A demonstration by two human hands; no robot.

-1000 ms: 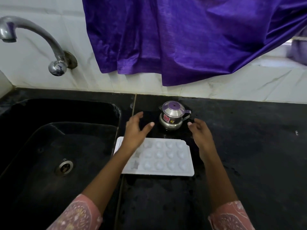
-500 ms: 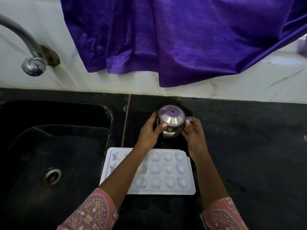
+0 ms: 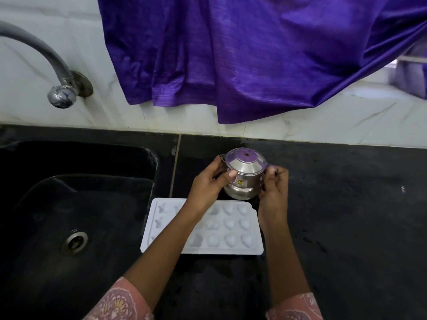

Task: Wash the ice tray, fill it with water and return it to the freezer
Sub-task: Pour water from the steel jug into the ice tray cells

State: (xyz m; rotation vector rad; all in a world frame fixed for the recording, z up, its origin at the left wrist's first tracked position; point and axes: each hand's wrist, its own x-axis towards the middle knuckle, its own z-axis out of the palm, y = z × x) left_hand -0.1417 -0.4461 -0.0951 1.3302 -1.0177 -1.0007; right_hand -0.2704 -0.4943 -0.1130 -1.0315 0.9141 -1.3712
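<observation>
While both hands are on the steel jug (image 3: 243, 179), the ice tray (image 3: 219, 250) sits flat on the black worktop (image 3: 335, 204), just right of the sink (image 3: 80, 162) and just in front of the jug. Grip state: left hand (image 3: 205, 184) wraps the jug body on the spout side, thumb across the front label; right hand (image 3: 273, 188) pinches the purple handle on the opposite side. Both are clenched on the jug and neither touches the tray, though the left forearm crosses above it. Cannot tell if the jug base is off the worktop. My read on why: the tray is parked level so the cells fill evenly without slopping, and the 2-hand hold steadies a lidded jug for a small-target pour (so fill likely comes from the jug, not the tap (image 3: 46, 58)). Sitting next to the sink also keeps spills near the drain (image 3: 74, 242). Cannot tell whether the cells hold water. No freezer in view. Counts: 1 tray with 3 rows of moulded cells, 4 columns clear at the right, star shapes at the left, the rest hidden by the arm, so no total. 1 jug, 1 purple lid, 1 tap, 1 sink, 1 drain, 2 hands, 2 patterned pink sleeves (image 3: 120, 301), 1 purple cloth (image 3: 254, 54) hanging over the white wall behind.
</observation>
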